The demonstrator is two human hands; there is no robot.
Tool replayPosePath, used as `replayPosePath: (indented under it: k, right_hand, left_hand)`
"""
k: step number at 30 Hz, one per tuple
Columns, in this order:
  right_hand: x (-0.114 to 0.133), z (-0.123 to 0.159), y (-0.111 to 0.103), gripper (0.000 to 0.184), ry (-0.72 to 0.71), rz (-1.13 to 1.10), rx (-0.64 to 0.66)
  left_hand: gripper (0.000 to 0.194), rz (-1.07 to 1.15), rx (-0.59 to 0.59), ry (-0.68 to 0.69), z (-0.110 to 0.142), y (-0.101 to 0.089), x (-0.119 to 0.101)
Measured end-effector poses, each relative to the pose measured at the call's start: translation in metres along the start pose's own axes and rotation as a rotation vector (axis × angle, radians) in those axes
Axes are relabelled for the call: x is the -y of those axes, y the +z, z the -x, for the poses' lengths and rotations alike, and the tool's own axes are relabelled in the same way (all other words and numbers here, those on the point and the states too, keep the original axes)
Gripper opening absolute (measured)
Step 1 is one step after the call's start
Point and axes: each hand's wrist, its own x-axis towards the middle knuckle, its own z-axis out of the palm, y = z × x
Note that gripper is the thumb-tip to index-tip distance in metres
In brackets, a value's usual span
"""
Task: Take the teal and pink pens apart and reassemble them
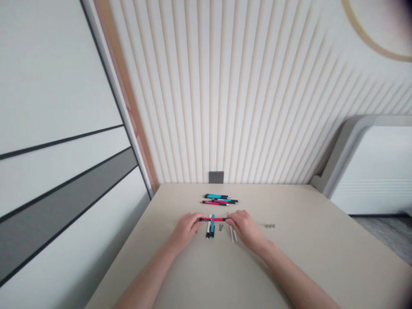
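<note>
A red and black pen [217,219] lies level between my two hands, above the tabletop. My left hand [189,225] pinches its black left end, and my right hand [243,225] has its fingers closed on the right end. Beneath the pen, a white pen barrel [208,231] and a blue pen barrel [213,230] lie side by side, both with black ends. Just right of them are small dark metal pieces [221,227], too small to name. Thin white refill-like sticks [233,235] lie beside my right hand, partly covered by it.
Several blue, red and black pens [220,199] lie in a loose pile farther back on the beige table [193,274]. Small metal pieces [269,225] sit to the right. A dark wall socket [216,177] is behind the table, a white cabinet [58,128] at left.
</note>
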Motion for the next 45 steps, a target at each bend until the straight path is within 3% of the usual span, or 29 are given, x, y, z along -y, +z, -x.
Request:
replayPosePath:
  k: [8, 16, 23, 30, 32, 37, 40, 45]
  right_hand:
    - [-0.005, 0.014, 0.002, 0.028, -0.122, 0.097, -0.149]
    - [-0.003, 0.015, -0.001, 0.028, -0.180, 0.238, -0.151]
    - [0.005, 0.014, -0.002, 0.029, -0.067, 0.105, -0.141]
    - [-0.005, 0.015, 0.000, 0.019, -0.016, -0.019, -0.092]
    - [-0.004, 0.016, -0.002, 0.023, -0.021, -0.033, -0.084]
    - [0.001, 0.016, 0.000, 0.015, -0.006, -0.049, -0.053]
    - [0.002, 0.017, 0.002, 0.022, 0.026, -0.073, -0.068]
    - [0.003, 0.018, 0.002, 0.018, 0.049, -0.110, -0.031]
  left_hand:
    - [0.028, 0.046, 0.116, 0.058, -0.003, -0.003, -0.003]
    - [0.033, 0.059, 0.143, 0.062, -0.004, -0.010, -0.008]
    - [0.032, 0.056, 0.031, 0.096, -0.005, -0.007, 0.000]
    - [0.033, 0.050, 0.033, 0.132, -0.001, 0.000, 0.000]
    - [0.034, 0.048, 0.025, 0.133, -0.002, 0.001, 0.001]
    - [0.033, 0.057, 0.024, 0.146, -0.002, 0.001, 0.002]
    - [0.034, 0.061, 0.023, 0.142, -0.002, 0.001, 0.002]
    - [0.031, 0.058, 0.040, 0.137, -0.001, 0.002, 0.003]
